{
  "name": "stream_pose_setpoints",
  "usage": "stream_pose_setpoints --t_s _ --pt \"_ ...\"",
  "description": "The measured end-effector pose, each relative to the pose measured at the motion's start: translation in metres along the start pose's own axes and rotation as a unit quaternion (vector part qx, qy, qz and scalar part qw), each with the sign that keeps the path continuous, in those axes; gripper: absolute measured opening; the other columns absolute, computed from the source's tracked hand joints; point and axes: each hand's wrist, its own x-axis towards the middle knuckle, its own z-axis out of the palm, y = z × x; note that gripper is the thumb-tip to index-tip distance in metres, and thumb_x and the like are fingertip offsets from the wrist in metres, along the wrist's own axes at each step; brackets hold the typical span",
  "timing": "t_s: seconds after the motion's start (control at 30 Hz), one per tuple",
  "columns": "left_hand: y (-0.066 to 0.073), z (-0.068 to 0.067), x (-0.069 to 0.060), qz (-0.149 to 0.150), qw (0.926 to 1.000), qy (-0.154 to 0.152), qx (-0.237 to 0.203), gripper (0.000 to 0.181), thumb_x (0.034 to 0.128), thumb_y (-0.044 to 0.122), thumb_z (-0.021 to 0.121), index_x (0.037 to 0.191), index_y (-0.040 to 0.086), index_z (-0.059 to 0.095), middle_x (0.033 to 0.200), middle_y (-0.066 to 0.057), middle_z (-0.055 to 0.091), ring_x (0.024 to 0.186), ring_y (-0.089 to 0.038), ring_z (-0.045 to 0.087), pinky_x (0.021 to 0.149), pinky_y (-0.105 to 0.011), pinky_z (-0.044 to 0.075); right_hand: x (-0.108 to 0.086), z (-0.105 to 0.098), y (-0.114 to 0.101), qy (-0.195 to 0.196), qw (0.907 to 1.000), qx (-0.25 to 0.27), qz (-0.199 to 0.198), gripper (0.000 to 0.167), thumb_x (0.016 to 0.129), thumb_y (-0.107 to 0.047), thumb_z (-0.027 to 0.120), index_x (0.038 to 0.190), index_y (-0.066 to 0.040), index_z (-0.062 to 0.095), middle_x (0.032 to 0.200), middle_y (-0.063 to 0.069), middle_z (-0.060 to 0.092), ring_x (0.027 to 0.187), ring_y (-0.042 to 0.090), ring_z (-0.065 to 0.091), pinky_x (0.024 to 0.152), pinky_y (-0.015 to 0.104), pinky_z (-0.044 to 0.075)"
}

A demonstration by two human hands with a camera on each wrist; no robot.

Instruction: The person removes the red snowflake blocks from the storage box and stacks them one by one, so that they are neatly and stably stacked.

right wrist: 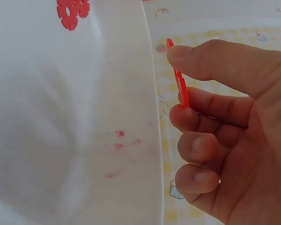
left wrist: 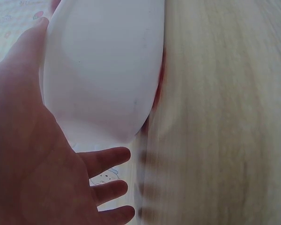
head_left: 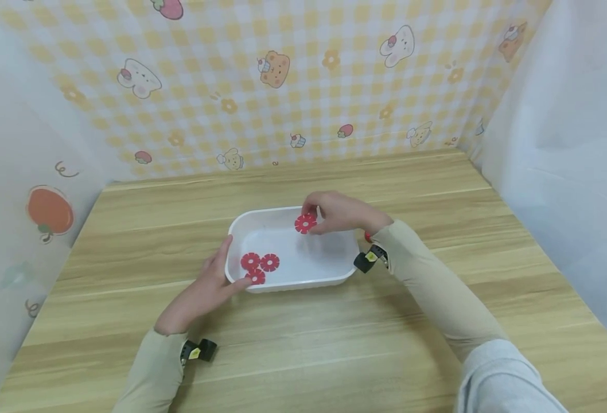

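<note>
In the head view my right hand (head_left: 342, 213) pinches a red notched disc (head_left: 305, 223) with a round centre hole, above the far side of a white tray (head_left: 293, 282). The right wrist view shows this disc (right wrist: 180, 82) edge-on between thumb and fingertips. Beside the tray's left end lies my left hand (head_left: 207, 285), its thumb on the near rim. In the left wrist view its fingers (left wrist: 107, 159) are straight and spread by the tray's end (left wrist: 107, 70). Three more red notched discs (head_left: 269, 263) lie inside at the near left.
A small red object (head_left: 368, 236) shows beside the tray's right end, mostly hidden by the right wrist. The tray stands on a wood-grain table (head_left: 303, 350). Behind it rises a yellow-checked wall covering (head_left: 195, 74), with pale walls at both sides.
</note>
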Motion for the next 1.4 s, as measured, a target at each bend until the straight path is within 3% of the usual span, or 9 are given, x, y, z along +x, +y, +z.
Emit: stream_pose_setpoints --t_s 0.6,1.2,1.4 --pt "-0.003 0.001 0.001 0.007 0.9999 0.007 0.006 0.102 0.0874 0.045 0.065 0.152 0.005 -0.003 0.15 -0.028 0.024 0.133 -0.052 0.021 0.092 -0.07 0.04 -0.036 -0.009 0.033 0.055 0.9972 0.014 0.049 0.042 0.079 -0.021 0.079 0.115 -0.01 0.061 0.1 0.003 0.062 0.086 0.022 0.053 0.072 0.029 0.05" --pt "-0.002 0.002 0.001 0.002 1.0 0.002 0.005 0.103 0.0871 0.046 0.065 0.152 0.007 -0.004 0.151 -0.028 0.022 0.134 -0.051 0.019 0.092 -0.07 0.04 -0.066 -0.012 0.068 0.107 0.992 0.03 0.06 0.035 0.079 -0.015 0.076 0.108 -0.005 0.061 0.094 0.007 0.057 0.079 0.026 0.049 0.063 0.028 0.041" --pt "-0.001 0.002 0.002 -0.001 1.0 0.001 0.004 0.103 0.0868 0.044 0.066 0.152 0.007 -0.004 0.151 -0.027 0.022 0.134 -0.051 0.019 0.092 -0.069 0.04 -0.075 -0.012 0.075 0.117 0.9901 0.027 0.073 0.035 0.078 -0.014 0.077 0.107 -0.004 0.06 0.093 0.009 0.057 0.083 0.03 0.05 0.067 0.03 0.043"
